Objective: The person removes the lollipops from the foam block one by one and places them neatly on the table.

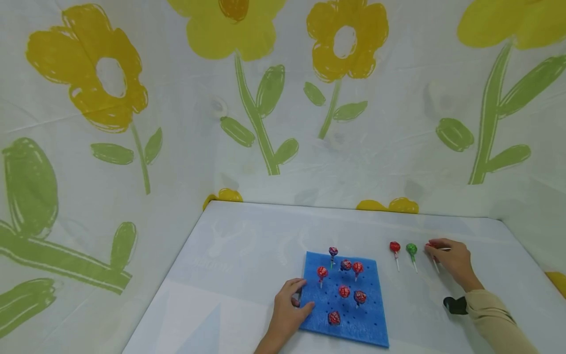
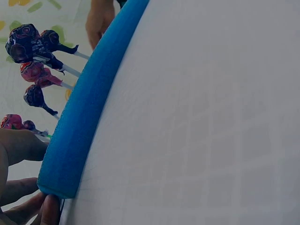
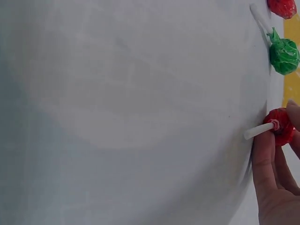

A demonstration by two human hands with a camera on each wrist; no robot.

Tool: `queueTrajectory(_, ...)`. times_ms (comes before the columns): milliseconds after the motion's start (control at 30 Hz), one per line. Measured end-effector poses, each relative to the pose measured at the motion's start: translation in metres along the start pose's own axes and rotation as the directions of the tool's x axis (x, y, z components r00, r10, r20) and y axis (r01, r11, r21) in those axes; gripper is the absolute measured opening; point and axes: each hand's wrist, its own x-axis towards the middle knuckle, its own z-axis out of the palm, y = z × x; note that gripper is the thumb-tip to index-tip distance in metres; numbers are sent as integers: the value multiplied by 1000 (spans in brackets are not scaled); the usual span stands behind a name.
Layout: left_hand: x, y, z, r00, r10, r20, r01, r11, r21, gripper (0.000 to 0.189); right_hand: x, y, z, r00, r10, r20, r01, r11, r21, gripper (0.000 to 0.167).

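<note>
A blue foam board (image 1: 370, 314) with small holes lies on the table, several wrapped lollipops standing in it on their sticks. My left hand (image 1: 285, 309) grips its left edge, the thumb on top and other fingertips underneath in the left wrist view. To the right of the board, my right hand (image 1: 455, 258) pinches a red lollipop (image 3: 281, 117) by its wrapped head close over the table. Its white stick (image 3: 259, 131) points out past the fingers. Beside that hand lie a green lollipop (image 1: 411, 249) and another red lollipop (image 1: 395, 247), sticks towards me.
A black object (image 1: 455, 305) shows beside the right sleeve (image 1: 497, 314). The white table (image 1: 230, 265) ends at a flower-printed cloth wall (image 1: 327, 162) behind and at the sides.
</note>
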Motion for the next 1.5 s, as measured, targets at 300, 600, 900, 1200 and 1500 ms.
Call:
queueTrajectory(300,0,2,0,1000,2,0,-2,1000,6,49,-1,4,1,1000,21,20,-21,1000,18,46)
queueTrajectory(600,0,3,1,1000,-3,-4,3,1000,13,49,-2,8,1,1000,-12,5,11,1000,20,48)
queueTrajectory(900,0,6,0,1000,-17,-8,17,1000,8,49,-3,6,-6,1000,3,13,-3,1000,6,54)
queueTrajectory(1200,-1,7,0,1000,-21,-8,21,1000,14,48,-5,-1,-11,1000,9,30,-10,1000,21,56)
queueTrajectory(1500,-1,7,0,1000,-21,-6,22,1000,15,48,-16,-12,-15,998,-58,35,56,997,53,55)
